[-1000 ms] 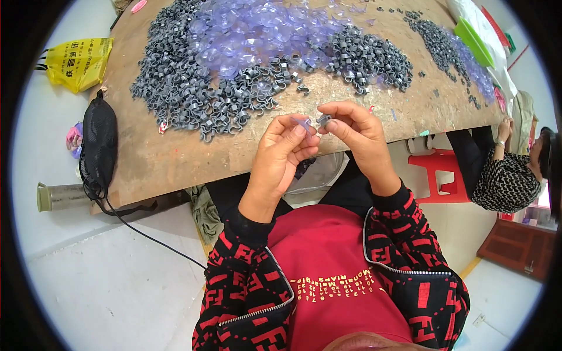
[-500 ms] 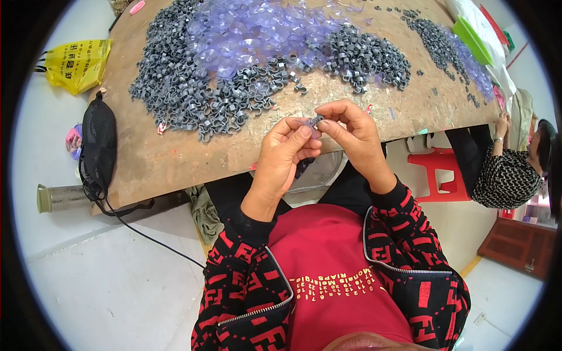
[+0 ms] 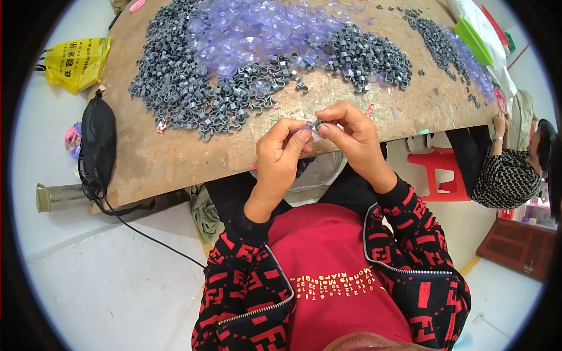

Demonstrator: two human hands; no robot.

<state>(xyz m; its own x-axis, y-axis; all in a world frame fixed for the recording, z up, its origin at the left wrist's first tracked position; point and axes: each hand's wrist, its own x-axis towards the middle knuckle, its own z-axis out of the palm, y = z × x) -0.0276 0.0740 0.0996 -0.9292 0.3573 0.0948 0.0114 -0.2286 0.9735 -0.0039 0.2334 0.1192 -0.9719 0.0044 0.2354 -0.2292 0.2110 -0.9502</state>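
Observation:
Just above the table's near edge, my two hands meet fingertip to fingertip. My left hand (image 3: 281,153) pinches a clear purple suction cup (image 3: 314,133) between thumb and fingers. A small grey plastic clip (image 3: 318,124) is gripped by the thumb and forefinger of my right hand (image 3: 351,136). Clip and cup touch; whether they are joined is too small to tell. Beyond my hands a large heap of grey clips (image 3: 193,99) lies on the wooden table (image 3: 205,155), with a pile of clear purple suction cups (image 3: 257,35) behind and among them.
A second heap of grey clips (image 3: 436,41) lies far right beside a green tray (image 3: 473,41). Another person (image 3: 509,175) sits at the right, near a red stool (image 3: 439,169). A black mesh bag (image 3: 98,140) hangs at the left edge, below a yellow bag (image 3: 79,64). A container (image 3: 316,174) sits below the edge.
My left hand has turned slightly, and the suction cup has tilted with it against the clip. My right hand keeps its pinch in nearly the same place.

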